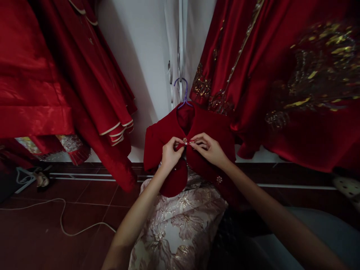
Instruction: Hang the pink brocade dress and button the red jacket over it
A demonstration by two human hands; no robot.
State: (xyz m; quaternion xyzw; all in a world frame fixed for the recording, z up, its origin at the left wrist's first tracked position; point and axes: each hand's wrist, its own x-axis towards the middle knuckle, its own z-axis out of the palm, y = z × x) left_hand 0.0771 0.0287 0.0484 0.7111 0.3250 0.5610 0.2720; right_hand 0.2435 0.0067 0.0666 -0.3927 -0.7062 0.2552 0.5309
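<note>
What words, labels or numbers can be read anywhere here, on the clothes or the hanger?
None: no readable text shows.
The red jacket pinched by the left hand and right hand bears no label.
The purple hanger is unmarked.
The gold embroidery is pattern, not lettering.

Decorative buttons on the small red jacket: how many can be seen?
2. One button sits at the collar, pinched between left hand and right hand; another button sits lower, beside the right wrist. Others may be hidden.
</note>
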